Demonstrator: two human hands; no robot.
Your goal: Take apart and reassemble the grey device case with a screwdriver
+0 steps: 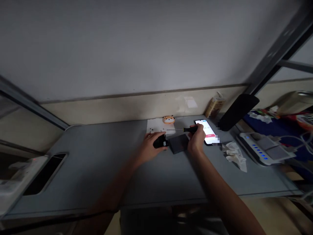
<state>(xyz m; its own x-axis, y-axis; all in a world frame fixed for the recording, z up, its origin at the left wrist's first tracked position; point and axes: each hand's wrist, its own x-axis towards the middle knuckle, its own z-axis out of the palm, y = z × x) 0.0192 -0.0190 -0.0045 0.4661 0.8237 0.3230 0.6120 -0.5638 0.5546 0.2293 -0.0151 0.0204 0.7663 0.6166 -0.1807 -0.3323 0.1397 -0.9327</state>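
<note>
My left hand (152,145) is closed around a small black device (160,141) with a pale label near its right end; what the device is, I cannot make out. In my right hand (197,139) is a screwdriver (187,129) with a black handle, its thin shaft pointing left above the table. The screwdriver's tip is apart from the device. A flat dark grey box-like piece (178,144) lies between my hands, partly behind the right one. Behind the left hand, a white paper sheet (154,124) carries several tiny dark bits, perhaps screws.
An orange animal-faced case (169,119) sits on the paper's back edge. A lit phone (209,133) lies beside my right hand, near a crumpled tissue (235,156), a black cylinder (238,111) and a drink carton (215,106). A white charging station (264,150) stands right; another phone (46,173) left.
</note>
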